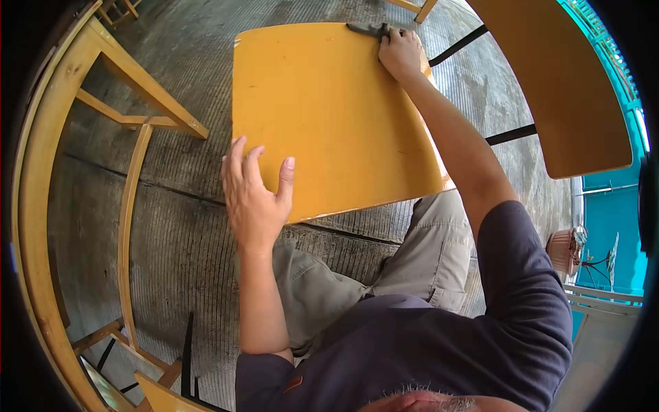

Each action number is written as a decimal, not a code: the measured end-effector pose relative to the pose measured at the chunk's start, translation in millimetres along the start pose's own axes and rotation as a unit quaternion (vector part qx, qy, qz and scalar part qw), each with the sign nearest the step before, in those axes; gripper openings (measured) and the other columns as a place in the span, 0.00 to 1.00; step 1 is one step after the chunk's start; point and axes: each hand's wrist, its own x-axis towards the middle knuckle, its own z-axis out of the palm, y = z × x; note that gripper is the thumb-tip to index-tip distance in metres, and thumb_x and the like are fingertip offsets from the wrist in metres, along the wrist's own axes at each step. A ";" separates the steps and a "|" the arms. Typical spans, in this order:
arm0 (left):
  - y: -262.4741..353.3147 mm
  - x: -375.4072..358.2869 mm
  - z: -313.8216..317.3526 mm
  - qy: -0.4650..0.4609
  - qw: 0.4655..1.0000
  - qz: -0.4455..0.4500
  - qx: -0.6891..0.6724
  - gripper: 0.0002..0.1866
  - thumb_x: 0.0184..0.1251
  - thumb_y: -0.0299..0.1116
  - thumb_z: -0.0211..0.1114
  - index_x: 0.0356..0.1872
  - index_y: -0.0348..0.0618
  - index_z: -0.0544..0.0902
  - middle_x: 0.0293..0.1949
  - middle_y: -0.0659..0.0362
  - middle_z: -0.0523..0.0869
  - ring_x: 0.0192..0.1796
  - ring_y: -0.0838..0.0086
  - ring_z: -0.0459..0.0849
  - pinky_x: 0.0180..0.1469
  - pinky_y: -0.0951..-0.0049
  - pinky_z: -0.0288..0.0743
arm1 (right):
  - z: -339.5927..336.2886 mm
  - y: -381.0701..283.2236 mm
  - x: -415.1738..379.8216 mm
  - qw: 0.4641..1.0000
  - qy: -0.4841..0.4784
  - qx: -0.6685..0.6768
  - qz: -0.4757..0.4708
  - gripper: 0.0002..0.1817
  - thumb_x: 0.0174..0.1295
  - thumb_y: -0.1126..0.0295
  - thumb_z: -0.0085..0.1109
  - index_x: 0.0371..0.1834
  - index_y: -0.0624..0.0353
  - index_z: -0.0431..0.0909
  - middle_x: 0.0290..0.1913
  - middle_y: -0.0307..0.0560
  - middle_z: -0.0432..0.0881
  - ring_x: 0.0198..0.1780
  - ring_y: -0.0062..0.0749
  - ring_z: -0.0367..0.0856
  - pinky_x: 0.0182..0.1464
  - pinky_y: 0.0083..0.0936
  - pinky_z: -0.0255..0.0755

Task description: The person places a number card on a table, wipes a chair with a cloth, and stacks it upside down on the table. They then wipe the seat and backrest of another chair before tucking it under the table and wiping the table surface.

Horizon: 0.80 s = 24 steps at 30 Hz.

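Observation:
The yellow wooden seat of a chair (329, 117) lies in front of my knees, with worn, pale edges. At its far right corner, my right hand (401, 55) is closed on a dark grey cloth (364, 28), pressing it on the far edge. My left hand (257, 196) is at the near left edge of the seat, its fingers and thumb spread apart; the palm side is partly hidden. On the right, dark metal bars (458, 47) join the seat to the chair's wooden backrest (556, 82).
A wooden table frame (65, 89) stands close on the left, with a crossbar (130, 199) low down. The floor is ribbed grey concrete (182, 254). To the right are a potted plant (565, 250) and a turquoise gate (611, 226). Another chair part (168, 395) shows at the lower left.

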 end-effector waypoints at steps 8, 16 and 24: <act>-4.2 1.9 3.2 0.065 0.997 0.029 -0.009 0.33 0.81 0.52 0.54 0.68 0.27 0.68 0.73 0.37 0.65 0.78 0.42 0.61 0.78 0.46 0.58 | 26.4 -229.0 -21.5 0.952 -0.053 0.160 -0.254 0.22 0.70 0.59 0.54 0.62 0.53 0.82 0.65 0.50 0.78 0.72 0.49 0.69 0.74 0.57 0.61; -18.5 0.7 1.3 0.181 0.969 0.013 -0.167 0.34 0.85 0.51 0.40 0.72 0.25 0.60 0.75 0.33 0.60 0.80 0.38 0.55 0.79 0.43 0.51 | -116.9 -214.0 -184.3 0.822 -0.204 0.355 -0.395 0.19 0.64 0.64 0.61 0.57 0.56 0.84 0.64 0.52 0.79 0.74 0.52 0.69 0.76 0.51 0.62; -20.9 -4.6 -0.7 0.170 0.918 -0.015 -0.357 0.41 0.84 0.62 0.26 0.74 0.32 0.59 0.76 0.40 0.61 0.82 0.50 0.54 0.82 0.50 0.48 | -131.9 -31.8 -136.1 0.954 -0.104 0.161 -0.232 0.17 0.67 0.69 0.59 0.58 0.59 0.83 0.64 0.54 0.79 0.73 0.58 0.69 0.75 0.50 0.64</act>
